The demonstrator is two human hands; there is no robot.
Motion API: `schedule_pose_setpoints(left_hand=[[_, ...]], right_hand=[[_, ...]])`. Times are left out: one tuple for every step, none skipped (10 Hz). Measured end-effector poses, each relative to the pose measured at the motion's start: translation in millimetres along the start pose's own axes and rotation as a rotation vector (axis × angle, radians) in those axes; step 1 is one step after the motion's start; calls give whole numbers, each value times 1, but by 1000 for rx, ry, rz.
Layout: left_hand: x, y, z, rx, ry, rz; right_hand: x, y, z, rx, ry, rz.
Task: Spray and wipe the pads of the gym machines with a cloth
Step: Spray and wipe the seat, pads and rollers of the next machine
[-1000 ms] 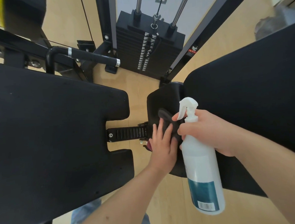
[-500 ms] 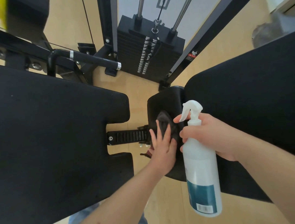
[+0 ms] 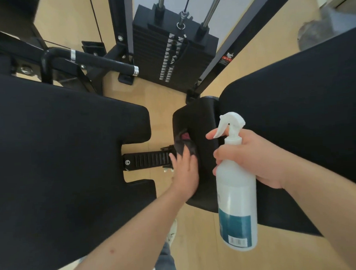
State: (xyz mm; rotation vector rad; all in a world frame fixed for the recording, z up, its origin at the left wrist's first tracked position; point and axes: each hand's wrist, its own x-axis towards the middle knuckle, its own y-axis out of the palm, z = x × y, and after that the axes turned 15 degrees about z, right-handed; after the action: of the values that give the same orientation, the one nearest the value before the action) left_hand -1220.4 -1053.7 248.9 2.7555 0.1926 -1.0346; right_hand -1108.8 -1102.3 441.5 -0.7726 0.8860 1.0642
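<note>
Wiped the small pad (image 3: 201, 121) at frame centre with the cloth (image 3: 184, 147).
Pressed cloth to the pad's left edge beneath the flat, straight fingers (image 3: 186, 157) of the left hand (image 3: 185, 172); gripped spray bottle (image 3: 235, 193), lower right, in curled right hand (image 3: 254, 158), index by trigger. Likely needed next: a sweep down that edge.
</note>
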Motion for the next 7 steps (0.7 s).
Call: schedule_pose_setpoints(left_hand=[[19,-5,-29,182,161,44],[51,-24,-64,258,277,12],[63,-33,-64,187,217,-43],[43,-23,-40,102,132,-91],[23,-13,1,58,-12,-68],[4,3,25,20,-106,-52],[10,9,-7,81,-31,-87]], right_hand=[[3,0,0,-20,0,-16],[5,-4,-3,-7,-5,-9],[6,-5,-5,-46,8,-22],[5,-2,-4,-57,-8,-32],[1,-1,-5,-35,-43,-9],[1,0,-8,-16,-58,-3],[3,-1,-8,-37,-59,-13]])
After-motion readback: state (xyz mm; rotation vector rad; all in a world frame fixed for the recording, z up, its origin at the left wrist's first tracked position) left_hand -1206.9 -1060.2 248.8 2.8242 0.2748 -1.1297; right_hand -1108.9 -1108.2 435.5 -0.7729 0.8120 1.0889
